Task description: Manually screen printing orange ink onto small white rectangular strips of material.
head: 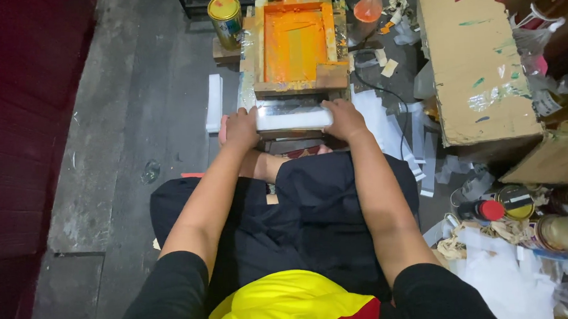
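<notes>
Held thing: a thin stack of clear, glossy plastic bags (293, 118), lying flat across the near end of the wooden screen-printing frame with orange ink (295, 45).
Left hand (239, 128): pressing down on the stack's left end, grip curled over its edge.
Right hand (343, 119): doing the same at the right end, fingers folded onto the plastic.
Handling: judging by the sheen, the film is looking light, limp and slippery; sheets are likely sliding apart unless pinched at both short ends, as here.
Surroundings: a gold-lidded tin can (225, 16) is standing beside the frame on the dark floor (131, 90); a paint-smeared cardboard box (479, 58) is sitting at the right.
</notes>
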